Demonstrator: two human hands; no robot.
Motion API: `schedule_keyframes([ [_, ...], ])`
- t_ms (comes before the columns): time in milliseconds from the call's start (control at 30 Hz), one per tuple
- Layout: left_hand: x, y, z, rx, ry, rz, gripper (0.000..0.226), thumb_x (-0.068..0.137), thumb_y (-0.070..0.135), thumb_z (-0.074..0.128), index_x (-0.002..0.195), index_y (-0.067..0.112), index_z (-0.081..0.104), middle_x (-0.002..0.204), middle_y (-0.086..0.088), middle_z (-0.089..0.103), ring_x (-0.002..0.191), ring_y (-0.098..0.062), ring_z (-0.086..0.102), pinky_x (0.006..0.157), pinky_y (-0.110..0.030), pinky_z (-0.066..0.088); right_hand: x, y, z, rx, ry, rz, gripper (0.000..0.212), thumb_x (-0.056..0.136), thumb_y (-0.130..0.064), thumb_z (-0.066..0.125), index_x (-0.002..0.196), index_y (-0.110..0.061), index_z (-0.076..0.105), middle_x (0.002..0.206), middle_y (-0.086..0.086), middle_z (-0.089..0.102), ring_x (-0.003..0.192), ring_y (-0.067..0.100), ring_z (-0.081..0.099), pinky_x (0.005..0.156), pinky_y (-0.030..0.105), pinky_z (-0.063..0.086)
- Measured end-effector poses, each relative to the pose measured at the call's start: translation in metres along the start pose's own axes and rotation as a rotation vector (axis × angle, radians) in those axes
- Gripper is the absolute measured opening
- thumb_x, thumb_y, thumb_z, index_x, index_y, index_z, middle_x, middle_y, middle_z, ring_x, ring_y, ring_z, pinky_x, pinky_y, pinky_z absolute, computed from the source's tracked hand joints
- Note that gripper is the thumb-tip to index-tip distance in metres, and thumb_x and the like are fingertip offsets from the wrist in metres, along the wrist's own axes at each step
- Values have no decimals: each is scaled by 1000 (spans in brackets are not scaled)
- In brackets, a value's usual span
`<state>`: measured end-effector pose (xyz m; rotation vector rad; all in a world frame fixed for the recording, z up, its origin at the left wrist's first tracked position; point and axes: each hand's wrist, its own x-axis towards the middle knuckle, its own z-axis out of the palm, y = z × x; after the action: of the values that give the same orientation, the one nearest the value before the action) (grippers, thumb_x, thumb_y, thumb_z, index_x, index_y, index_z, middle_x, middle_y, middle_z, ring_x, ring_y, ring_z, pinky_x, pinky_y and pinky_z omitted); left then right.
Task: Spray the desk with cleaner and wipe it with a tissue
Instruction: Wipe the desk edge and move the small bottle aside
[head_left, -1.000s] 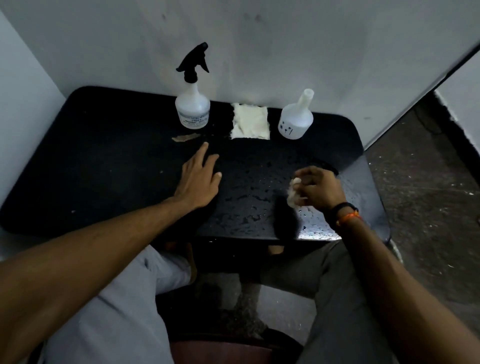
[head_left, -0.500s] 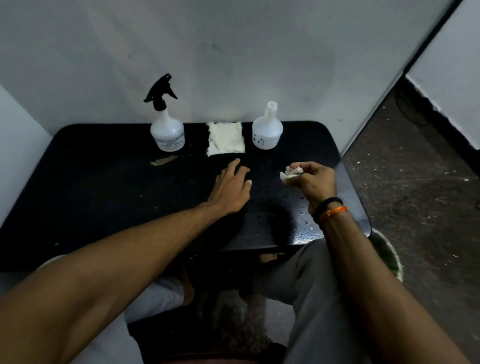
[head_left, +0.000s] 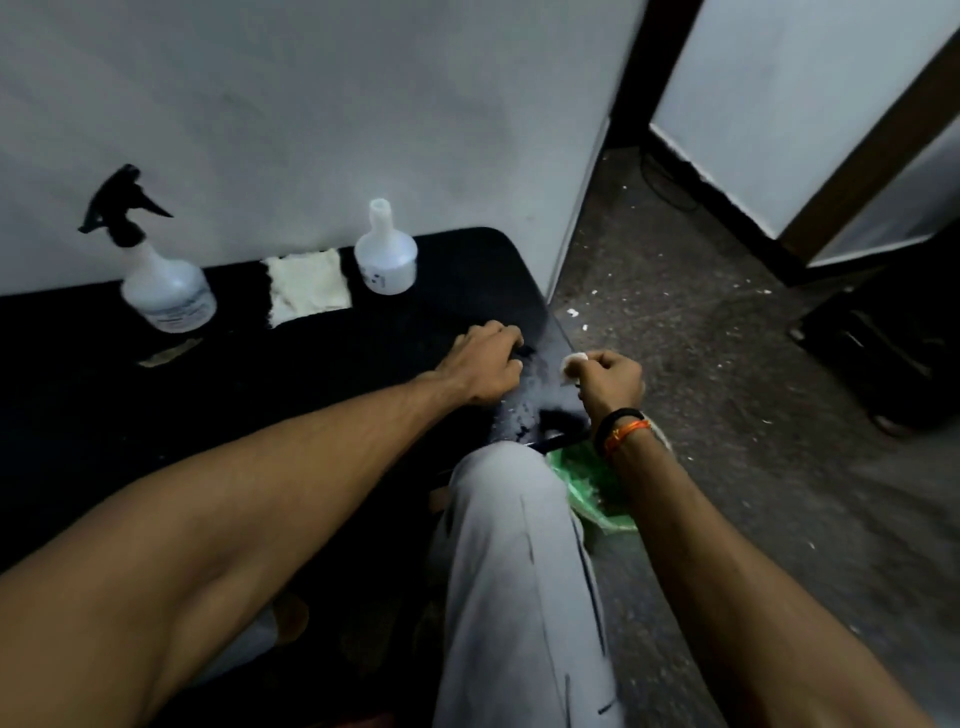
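A black bench (head_left: 311, 374) stands against a white wall, wet with droplets at its near right corner. From left along the far edge: spray bottle (head_left: 166, 291), folded cloth (head_left: 306, 286), capless bottle (head_left: 385, 257). The left hand (head_left: 485, 364) rests curled on the bench, holding nothing. The right hand (head_left: 610, 376) pinches a crumpled tissue (head_left: 571, 362) just past the bench's right edge

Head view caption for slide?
Right hand holds crumpled tissue past wet desk edge; left hand rests on it.

A bare, plain room: a small black surface (head_left: 322, 374) stands against a white wall (head_left: 311, 104), with a rough, speckled concrete floor (head_left: 727, 389) beside it.
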<state>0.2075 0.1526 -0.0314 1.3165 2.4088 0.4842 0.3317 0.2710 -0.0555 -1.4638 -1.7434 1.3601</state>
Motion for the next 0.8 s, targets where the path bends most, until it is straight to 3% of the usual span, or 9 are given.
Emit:
schedule_keyframes([
  [200, 28, 66, 26, 82, -127, 165, 45, 92, 19, 53, 137, 12, 50, 140, -15, 52, 130, -35, 47, 110, -46, 37, 27, 37, -59, -103, 140, 43, 10, 73, -23, 71, 81, -18, 71, 75, -2, 70, 85, 23, 66, 77, 32, 52],
  [300, 41, 90, 43, 137, -158, 263, 47, 91, 18, 53, 137, 11, 50, 142, -13, 52, 132, -33, 46, 110, -45, 37, 38, 57, -77, -153, 159, 57, 11, 79, -25, 70, 83, -15, 74, 84, 6, 72, 88, 24, 65, 79, 31, 51],
  [400, 54, 107, 64, 202, -180, 356, 44, 91, 23, 55, 133, 11, 53, 135, -14, 56, 126, -33, 50, 107, -44, 39, 47, 78, -87, -217, 170, 99, 11, 79, -25, 71, 80, -14, 75, 80, 8, 71, 85, 25, 66, 73, 29, 47],
  [567, 69, 115, 97, 285, -221, 442, 39, 88, 25, 55, 123, 11, 57, 124, -13, 60, 118, -33, 53, 104, -45, 39, 64, 111, -86, -307, 147, 127, 4, 77, -23, 73, 77, -20, 71, 89, 11, 75, 92, 29, 68, 85, 38, 56],
  [733, 74, 102, 111, 303, -217, 479, 42, 87, 27, 56, 127, 13, 57, 128, -11, 58, 122, -31, 51, 106, -42, 36, 74, 135, -83, -391, 71, 164, 43, 75, -28, 84, 113, -15, 69, 110, 11, 74, 108, 28, 66, 92, 34, 51],
  [800, 76, 96, 110, 307, -185, 482, 40, 87, 25, 55, 125, 13, 58, 127, -9, 58, 122, -30, 50, 107, -41, 35, 75, 136, -82, -424, 66, 187, 47, 75, -22, 82, 119, -14, 67, 114, 14, 72, 110, 31, 64, 94, 36, 51],
])
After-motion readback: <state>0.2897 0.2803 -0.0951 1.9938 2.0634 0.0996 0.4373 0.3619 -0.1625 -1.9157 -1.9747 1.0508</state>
